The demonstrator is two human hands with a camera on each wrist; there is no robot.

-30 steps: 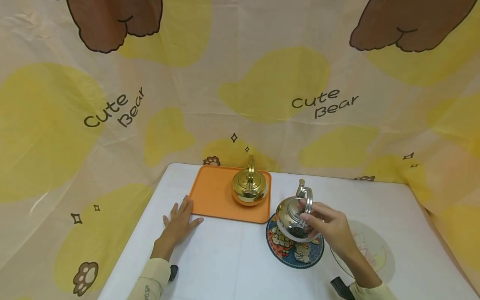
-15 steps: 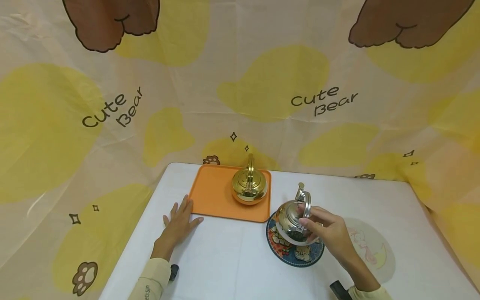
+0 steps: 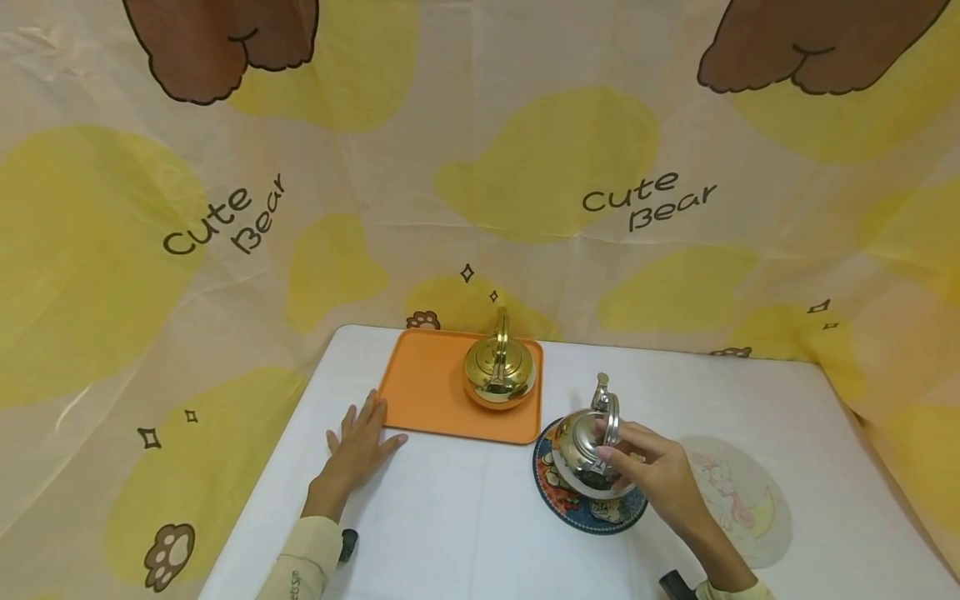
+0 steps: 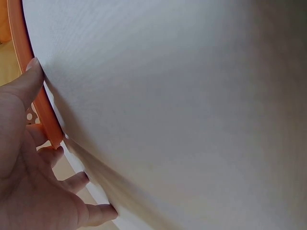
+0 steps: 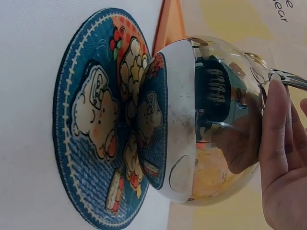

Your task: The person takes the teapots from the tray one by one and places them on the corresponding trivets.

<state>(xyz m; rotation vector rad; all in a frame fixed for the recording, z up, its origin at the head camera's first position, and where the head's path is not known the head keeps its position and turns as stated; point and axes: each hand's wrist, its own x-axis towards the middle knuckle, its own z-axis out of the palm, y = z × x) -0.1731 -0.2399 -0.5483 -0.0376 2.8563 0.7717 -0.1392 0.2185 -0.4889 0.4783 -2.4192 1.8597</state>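
A shiny silver kettle (image 3: 576, 440) is upright over the round blue mat (image 3: 592, 521) with cartoon bears. In the right wrist view, the underside of the kettle (image 5: 180, 143) mirrors the mat (image 5: 103, 167); whether the two touch, I cannot tell. My right hand (image 3: 663, 479) holds the kettle's handle between thumb and fingers. At the near left corner of the orange tray (image 3: 427, 392), my left hand (image 3: 356, 454) rests with fingers spread on the white table. Its thumb and some fingertips lie against the tray's rim (image 4: 45, 112) in the left wrist view.
A gold kettle (image 3: 498, 375) stands on the right side of the tray. Right of the blue mat, a pale round mat (image 3: 757, 500) lies partly behind my right forearm. A printed cloth (image 3: 540, 167) hangs along the back edge of the white table (image 3: 450, 517).
My right hand has lowered the silver kettle towards the blue mat. My left hand and the gold kettle stay in place.
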